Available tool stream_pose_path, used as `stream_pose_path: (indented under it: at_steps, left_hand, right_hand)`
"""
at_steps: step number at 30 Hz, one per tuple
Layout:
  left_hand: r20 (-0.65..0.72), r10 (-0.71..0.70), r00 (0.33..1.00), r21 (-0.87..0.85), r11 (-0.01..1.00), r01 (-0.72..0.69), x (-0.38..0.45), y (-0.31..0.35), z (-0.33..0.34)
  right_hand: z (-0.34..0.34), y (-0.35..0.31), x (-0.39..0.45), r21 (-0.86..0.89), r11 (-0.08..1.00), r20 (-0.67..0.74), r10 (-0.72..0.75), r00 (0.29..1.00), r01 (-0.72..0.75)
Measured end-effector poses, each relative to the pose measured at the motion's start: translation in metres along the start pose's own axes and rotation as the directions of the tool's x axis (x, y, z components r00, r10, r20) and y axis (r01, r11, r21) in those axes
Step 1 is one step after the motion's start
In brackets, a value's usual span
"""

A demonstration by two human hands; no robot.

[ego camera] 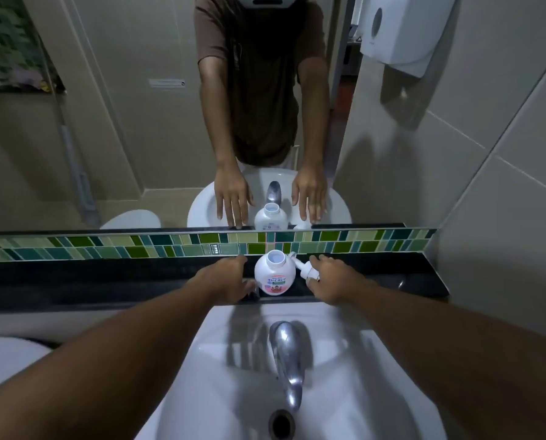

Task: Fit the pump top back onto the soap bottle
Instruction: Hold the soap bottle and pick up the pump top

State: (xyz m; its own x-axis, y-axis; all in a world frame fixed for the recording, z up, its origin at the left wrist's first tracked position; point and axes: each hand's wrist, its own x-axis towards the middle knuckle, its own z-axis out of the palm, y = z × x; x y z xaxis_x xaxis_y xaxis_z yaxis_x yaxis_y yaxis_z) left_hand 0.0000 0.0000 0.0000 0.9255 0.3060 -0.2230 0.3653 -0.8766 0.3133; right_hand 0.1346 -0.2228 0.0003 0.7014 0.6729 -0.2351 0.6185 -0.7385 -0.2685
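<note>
A round white soap bottle (274,274) with a pink and green label stands upright on the black ledge (106,277) behind the sink, its neck open and uncapped. The white pump top (306,270) lies on its side on the ledge just right of the bottle, its tube pointing toward the tiles. My left hand (225,279) hovers just left of the bottle with fingers spread, holding nothing. My right hand (332,277) is at the pump top with fingers apart, its thumb and forefinger close to it; no closed grip shows.
A white sink (221,360) with a chrome tap (286,354) and drain (281,423) lies below the ledge. A strip of green tiles (138,246) and a mirror (106,122) rise behind it. A white paper dispenser (402,30) hangs on the right wall.
</note>
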Motion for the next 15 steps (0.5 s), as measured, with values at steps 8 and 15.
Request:
stream_pose_path:
  at_steps: [8, 15]
  left_hand:
    - [-0.104, 0.031, 0.994, -0.259, 0.964, -0.057, 0.016, 0.005, 0.011]
    - [-0.168, 0.083, 0.982, -0.409, 0.901, -0.146, 0.021, 0.006, 0.036]
  right_hand:
    - [0.011, -0.004, 0.016, 0.024, 1.0, -0.054, -0.016, 0.998, 0.017]
    - [0.027, 0.001, 0.022, 0.017, 0.999, -0.079, -0.029, 0.996, 0.03]
